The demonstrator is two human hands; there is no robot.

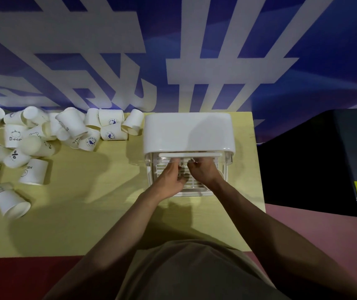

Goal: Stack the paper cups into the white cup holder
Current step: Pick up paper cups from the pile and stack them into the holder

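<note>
Both hands, left and right, reach into the white cup holder on the counter; their grip is hidden. Paper cups lie heaped far left; tugging the clear front could tip it.

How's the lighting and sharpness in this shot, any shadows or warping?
Head view: dim light, hard shadows on the yellow table beside the scattered white paper cups; wide-angle bending at the edges; glare flattens the white plastic cup holder; left hand and right hand slightly soft.
</note>
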